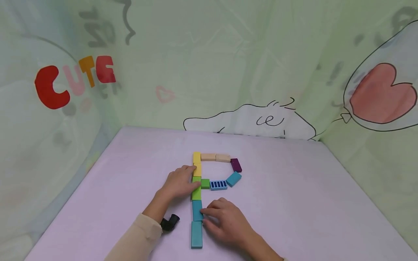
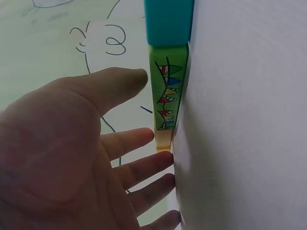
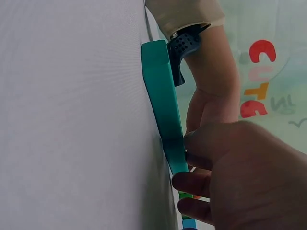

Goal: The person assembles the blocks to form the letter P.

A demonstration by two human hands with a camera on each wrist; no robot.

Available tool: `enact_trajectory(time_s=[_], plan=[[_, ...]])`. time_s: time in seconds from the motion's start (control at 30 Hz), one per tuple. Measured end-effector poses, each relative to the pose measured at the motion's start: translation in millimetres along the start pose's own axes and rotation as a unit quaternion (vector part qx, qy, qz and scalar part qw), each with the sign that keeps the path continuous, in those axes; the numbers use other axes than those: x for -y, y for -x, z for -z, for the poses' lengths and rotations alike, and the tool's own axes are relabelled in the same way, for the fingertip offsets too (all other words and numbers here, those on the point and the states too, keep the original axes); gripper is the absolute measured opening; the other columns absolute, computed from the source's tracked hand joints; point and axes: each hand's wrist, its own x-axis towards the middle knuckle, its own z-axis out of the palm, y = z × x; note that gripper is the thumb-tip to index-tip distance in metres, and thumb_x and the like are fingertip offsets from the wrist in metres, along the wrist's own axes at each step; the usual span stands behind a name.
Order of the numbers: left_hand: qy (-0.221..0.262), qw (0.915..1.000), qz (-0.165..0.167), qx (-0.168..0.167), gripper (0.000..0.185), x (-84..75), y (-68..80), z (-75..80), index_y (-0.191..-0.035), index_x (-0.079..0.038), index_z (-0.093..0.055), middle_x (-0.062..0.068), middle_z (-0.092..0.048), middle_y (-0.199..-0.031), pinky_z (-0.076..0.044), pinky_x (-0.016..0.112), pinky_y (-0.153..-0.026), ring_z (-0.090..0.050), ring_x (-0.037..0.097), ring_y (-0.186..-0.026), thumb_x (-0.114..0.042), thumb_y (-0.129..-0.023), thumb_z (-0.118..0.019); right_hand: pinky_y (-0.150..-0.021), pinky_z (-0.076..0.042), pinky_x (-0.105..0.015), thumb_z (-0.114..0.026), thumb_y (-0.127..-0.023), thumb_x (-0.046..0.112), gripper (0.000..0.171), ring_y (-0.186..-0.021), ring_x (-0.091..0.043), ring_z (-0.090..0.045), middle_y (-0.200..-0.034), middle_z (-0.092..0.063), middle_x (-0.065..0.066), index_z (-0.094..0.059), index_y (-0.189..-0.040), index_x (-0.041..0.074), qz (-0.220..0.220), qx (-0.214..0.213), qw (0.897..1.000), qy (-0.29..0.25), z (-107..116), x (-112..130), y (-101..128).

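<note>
Toy building blocks lie on the table in the outline of a letter P. My left hand (image 1: 179,183) rests along the stem's left side, with fingertips at a yellow block (image 1: 197,169) and the thumb at a green block (image 1: 196,193). Bunting is printed on the green block's side in the left wrist view. The fingertips of my right hand (image 1: 228,221) are at the right side of a blue block (image 1: 197,210). Below it, a larger teal block (image 1: 196,235) ends the stem; the right thumb lies close to its upper right corner.
Two beige blocks (image 1: 208,157), a purple block (image 1: 236,165), a tilted blue block (image 1: 234,179), a striped block (image 1: 218,185) and a small green block (image 1: 205,183) form the loop. A black wrist device (image 1: 170,222) sits under my left forearm. Printed curtains (image 1: 209,72) surround the table.
</note>
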Motion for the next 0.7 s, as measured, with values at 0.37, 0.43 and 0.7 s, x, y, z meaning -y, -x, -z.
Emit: enact_trajectory(time_s=[0.37, 0.43, 0.7], plan=[[-0.010, 0.9999, -0.004, -0.003, 0.069, -1.4, -0.3, -0.8, -0.154, -0.011, -0.047, 0.014, -0.050, -0.156, -0.037, 0.058, -0.118, -0.046, 0.035, -0.145, -0.044, -0.096, -0.065, -0.088, -0.056, -0.024, -0.077, -0.094, 0.032, 0.025, -0.099, -0.007, -0.060, -0.104, -0.074, 0.012, -0.080, -0.118, 0.024, -0.004, 0.001, 1.000, 0.017, -0.2, 1.9, -1.4], [-0.012, 0.9999, -0.004, -0.004, 0.069, -1.2, -0.8, -1.5, -0.154, -0.011, -0.047, 0.014, -0.050, -0.156, -0.037, 0.058, -0.118, -0.046, 0.034, -0.145, -0.044, -0.096, -0.065, -0.089, -0.056, -0.024, -0.076, -0.095, 0.032, 0.025, -0.100, -0.007, -0.060, -0.105, -0.074, 0.012, -0.079, -0.119, 0.024, -0.005, 0.004, 1.000, 0.012, -0.1, 1.8, -1.6], [-0.006, 1.0000, 0.003, -0.006, 0.069, -2.2, -0.2, -1.6, -0.154, -0.011, -0.048, 0.014, -0.051, -0.155, -0.037, 0.058, -0.118, -0.047, 0.035, -0.144, -0.043, -0.096, -0.066, -0.092, -0.057, -0.027, -0.074, -0.096, 0.023, 0.024, -0.103, -0.008, -0.063, -0.110, -0.075, 0.012, -0.079, -0.119, 0.022, 0.004, 0.005, 1.000, 0.000, -0.3, 2.1, -2.5]])
